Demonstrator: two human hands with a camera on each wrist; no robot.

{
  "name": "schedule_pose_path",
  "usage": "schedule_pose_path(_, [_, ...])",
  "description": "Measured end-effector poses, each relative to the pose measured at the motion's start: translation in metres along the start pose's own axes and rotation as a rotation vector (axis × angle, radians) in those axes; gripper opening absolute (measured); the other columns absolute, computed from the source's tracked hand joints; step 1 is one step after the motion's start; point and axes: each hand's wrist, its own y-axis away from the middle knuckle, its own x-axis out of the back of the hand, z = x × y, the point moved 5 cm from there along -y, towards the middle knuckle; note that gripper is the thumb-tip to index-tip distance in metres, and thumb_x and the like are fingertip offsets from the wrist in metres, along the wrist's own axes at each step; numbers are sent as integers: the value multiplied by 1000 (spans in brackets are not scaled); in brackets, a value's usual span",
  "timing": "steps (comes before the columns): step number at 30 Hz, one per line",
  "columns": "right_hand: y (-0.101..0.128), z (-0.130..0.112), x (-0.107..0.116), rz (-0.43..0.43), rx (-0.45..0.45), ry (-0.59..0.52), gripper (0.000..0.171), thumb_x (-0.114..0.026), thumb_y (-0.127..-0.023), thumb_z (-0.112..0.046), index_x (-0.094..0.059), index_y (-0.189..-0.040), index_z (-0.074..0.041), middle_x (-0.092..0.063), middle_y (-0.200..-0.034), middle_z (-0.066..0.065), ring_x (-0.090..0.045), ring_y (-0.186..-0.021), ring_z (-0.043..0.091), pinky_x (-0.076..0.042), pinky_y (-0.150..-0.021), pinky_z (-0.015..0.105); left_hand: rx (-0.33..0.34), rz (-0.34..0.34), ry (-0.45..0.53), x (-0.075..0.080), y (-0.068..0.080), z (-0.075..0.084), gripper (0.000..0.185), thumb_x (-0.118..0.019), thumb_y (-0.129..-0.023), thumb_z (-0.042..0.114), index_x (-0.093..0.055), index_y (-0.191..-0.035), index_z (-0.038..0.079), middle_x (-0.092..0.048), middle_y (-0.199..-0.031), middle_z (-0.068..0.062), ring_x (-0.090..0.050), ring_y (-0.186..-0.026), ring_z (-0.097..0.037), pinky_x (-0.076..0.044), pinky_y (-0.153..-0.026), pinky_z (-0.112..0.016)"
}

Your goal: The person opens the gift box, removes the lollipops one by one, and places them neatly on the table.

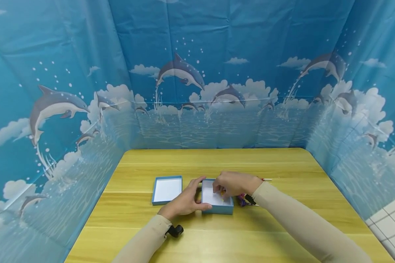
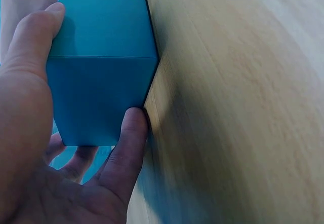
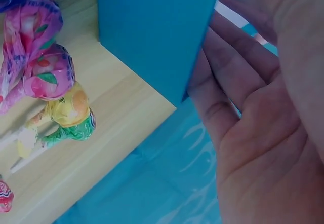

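Two hands on one blue box (image 1: 217,204), as I log it; left hand (image 1: 184,201) grips its near-left corner, thumb and fingers curled round the walls; right hand (image 1: 232,183) hovers over the open interior, pinching something small, I cannot tell what; wrapped lollipops (image 3: 48,77) lie just right of that hand; lid (image 1: 166,190) left of the grip.
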Motion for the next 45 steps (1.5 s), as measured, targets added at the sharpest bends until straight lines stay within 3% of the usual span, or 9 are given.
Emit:
schedule_pose_path(5, [-1,0,-2,-11,-10,55,26,-95,-96,-1,-89,-120,-11,-89,-113,2,-81,-102,10,-69,-93,26,0,0,-2,0,1,2,113,-88,-105,54,-19,-188,21,-32,-188,-19,-59,-141,-25,-56,-117,-45])
schedule_pose_path(12, [-5,-3,-4,-31,-29,122,16,-94,-96,1,-87,-100,-14,-82,-93,-4,-60,-79,1,-59,-76,22,-14,-7,22,0,0,1,113,-89,-106,48,-18,-188,19,-33,-185,-23,-64,-133,-24,-62,-103,-35])
schedule_pose_path(21, [-2,0,-8,-47,-48,6,11,-93,-101,-6,-89,-109,-13,-85,-101,-3,-69,-85,1,-63,-80,22,4,-9,15,-1,1,-1,112,-88,-106,50,-17,-188,21,-31,-187,-19,-62,-137,-24,-59,-110,-37])
schedule_pose_path(29, [5,0,0,60,36,-5,18,-88,-104,-4,-89,-120,-12,-88,-118,2,-82,-102,11,-70,-90,27,5,-8,9,-1,0,0,113,-87,-106,51,-17,-189,21,-29,-189,-19,-59,-144,-26,-58,-113,-42])
schedule_pose_path(34, [11,-2,1,114,82,-21,19,-85,-108,-8,-88,-125,-14,-84,-118,0,-79,-103,8,-72,-93,33,-5,-13,8,-1,0,0,113,-87,-106,52,-17,-188,20,-28,-190,-20,-58,-151,-29,-58,-116,-44])
schedule_pose_path(45, [22,-6,3,250,154,-105,18,-77,-115,-15,-87,-130,-9,-78,-118,1,-72,-100,3,-73,-91,43,-7,-13,10,-1,0,0,113,-86,-106,53,-17,-188,20,-30,-188,-20,-63,-139,-23,-59,-109,-37])
